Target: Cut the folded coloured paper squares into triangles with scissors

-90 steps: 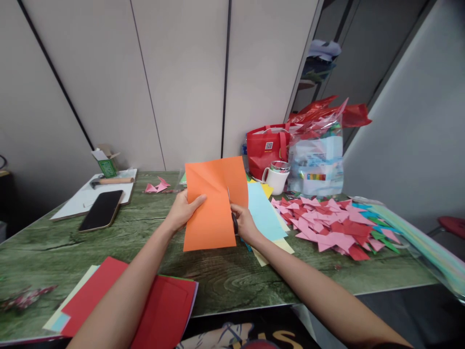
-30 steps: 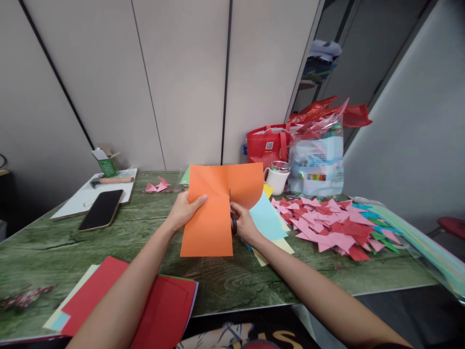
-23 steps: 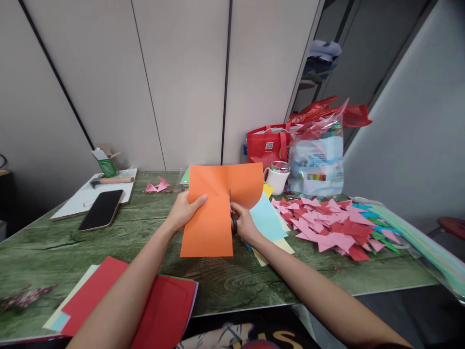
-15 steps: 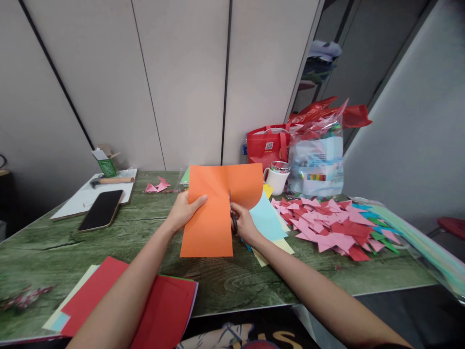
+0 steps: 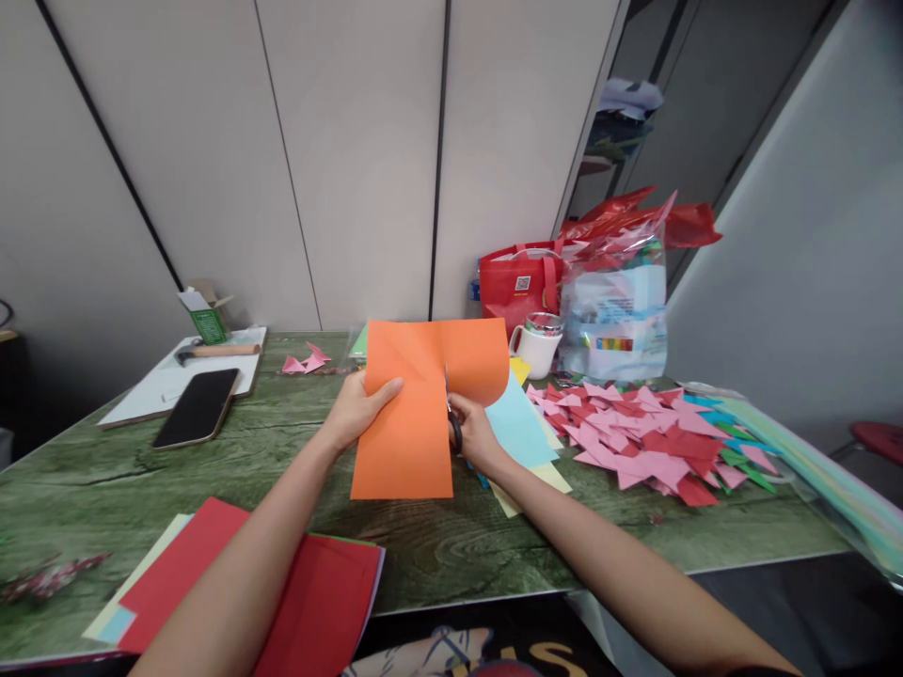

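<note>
A sheet of orange paper (image 5: 405,428) is held up over the table, cut from its near edge up to past its middle. My left hand (image 5: 359,409) grips its left edge, thumb on the front and fingers behind. My right hand (image 5: 471,428) is closed around the dark handles of a pair of scissors (image 5: 455,434), whose blades sit in the cut. To the right of the cut, the paper curls away above my right hand. Under my right hand and forearm lie light blue (image 5: 518,423) and pale yellow sheets.
Red sheets (image 5: 331,592) lie beneath my left forearm. Folded pink and red paper pieces (image 5: 635,437) are heaped at the right, behind them a white mug (image 5: 540,348), a red bag (image 5: 518,296) and a clear plastic bag (image 5: 613,320). At left are a phone (image 5: 198,407) and a hammer (image 5: 226,351).
The orange paper's curled right part has shifted very slightly. My hands and the scissors are in almost the same place.
</note>
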### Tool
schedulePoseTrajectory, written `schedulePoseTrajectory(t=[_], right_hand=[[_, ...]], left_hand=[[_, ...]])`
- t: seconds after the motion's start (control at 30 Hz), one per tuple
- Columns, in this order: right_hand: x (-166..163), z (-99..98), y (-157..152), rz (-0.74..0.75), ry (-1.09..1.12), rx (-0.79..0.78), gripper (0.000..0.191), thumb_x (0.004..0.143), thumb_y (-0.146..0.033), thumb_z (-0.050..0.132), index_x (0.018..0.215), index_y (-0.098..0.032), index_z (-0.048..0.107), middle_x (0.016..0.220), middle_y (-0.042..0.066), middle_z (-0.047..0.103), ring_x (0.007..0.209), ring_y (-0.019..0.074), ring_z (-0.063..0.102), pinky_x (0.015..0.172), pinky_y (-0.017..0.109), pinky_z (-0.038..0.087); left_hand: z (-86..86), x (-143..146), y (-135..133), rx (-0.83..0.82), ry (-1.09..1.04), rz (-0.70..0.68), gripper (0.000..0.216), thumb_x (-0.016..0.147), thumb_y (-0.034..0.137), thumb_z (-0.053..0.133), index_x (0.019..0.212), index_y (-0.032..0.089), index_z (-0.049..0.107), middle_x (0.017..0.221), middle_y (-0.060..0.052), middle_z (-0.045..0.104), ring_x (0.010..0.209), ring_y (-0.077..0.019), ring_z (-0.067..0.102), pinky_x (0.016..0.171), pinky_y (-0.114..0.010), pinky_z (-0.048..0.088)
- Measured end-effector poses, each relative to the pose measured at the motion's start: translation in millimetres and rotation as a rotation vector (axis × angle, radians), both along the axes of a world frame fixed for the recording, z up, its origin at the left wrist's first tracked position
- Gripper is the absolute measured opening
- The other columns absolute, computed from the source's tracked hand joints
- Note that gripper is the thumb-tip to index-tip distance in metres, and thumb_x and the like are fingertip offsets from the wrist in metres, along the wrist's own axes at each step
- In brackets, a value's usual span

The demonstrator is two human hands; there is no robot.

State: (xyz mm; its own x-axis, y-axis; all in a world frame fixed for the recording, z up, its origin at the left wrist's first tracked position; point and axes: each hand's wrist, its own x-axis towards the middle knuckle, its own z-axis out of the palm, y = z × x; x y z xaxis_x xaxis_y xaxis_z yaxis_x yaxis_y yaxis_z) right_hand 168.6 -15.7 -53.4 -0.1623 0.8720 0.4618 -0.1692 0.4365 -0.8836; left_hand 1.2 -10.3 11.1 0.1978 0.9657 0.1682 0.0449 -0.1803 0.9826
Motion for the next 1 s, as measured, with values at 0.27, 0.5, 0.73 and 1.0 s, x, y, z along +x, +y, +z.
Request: schedulePoseTrajectory(t=[0.27,0.5,0.73,1.0], right_hand=[[0.2,0.0,-1.0,0.009,0.011,0.0,0.009,0.066,-0.021,0.059,0.072,-0.017,0.055,0.052,-0.005,0.054,0.05,0.0087,0.048,0.048,0.02,0.04],[-0.4,-0.9,-0.4,0.006,0.038,-0.015,0.008,0.064,-0.02,0.059,0.069,-0.017,0.053,0.05,-0.006,0.052,0.046,0.0081,0.045,0.046,0.019,0.038],[-0.3,0.8,-1.3,-0.001,0.041,-0.016,0.01,0.064,-0.021,0.059,0.072,-0.017,0.056,0.052,-0.006,0.053,0.047,0.0092,0.047,0.047,0.021,0.039],[-0.8,1.7,-2.5,-0.018,0.02,-0.036,0.012,0.063,-0.026,0.058,0.07,-0.017,0.054,0.047,-0.006,0.05,0.043,0.0083,0.044,0.044,0.02,0.038]], left_hand=[[0.8,0.2,-0.5,-0.012,0.0,-0.008,0.028,0.066,0.036,0.063,0.083,0.014,0.057,0.083,-0.007,0.068,0.061,-0.0181,0.063,0.053,-0.028,0.05],[-0.7,0.2,0.2,-0.004,-0.011,-0.015,0.028,0.066,0.036,0.062,0.084,0.014,0.057,0.084,-0.007,0.068,0.062,-0.0181,0.063,0.053,-0.028,0.05],[0.0,1.9,-0.9,-0.017,-0.007,-0.016,0.028,0.066,0.035,0.062,0.084,0.014,0.057,0.085,-0.008,0.068,0.063,-0.0186,0.064,0.054,-0.028,0.051],[-0.2,1.8,-0.8,-0.02,-0.01,-0.026,0.027,0.066,0.035,0.062,0.083,0.014,0.058,0.084,-0.008,0.068,0.062,-0.018,0.063,0.054,-0.028,0.05]])
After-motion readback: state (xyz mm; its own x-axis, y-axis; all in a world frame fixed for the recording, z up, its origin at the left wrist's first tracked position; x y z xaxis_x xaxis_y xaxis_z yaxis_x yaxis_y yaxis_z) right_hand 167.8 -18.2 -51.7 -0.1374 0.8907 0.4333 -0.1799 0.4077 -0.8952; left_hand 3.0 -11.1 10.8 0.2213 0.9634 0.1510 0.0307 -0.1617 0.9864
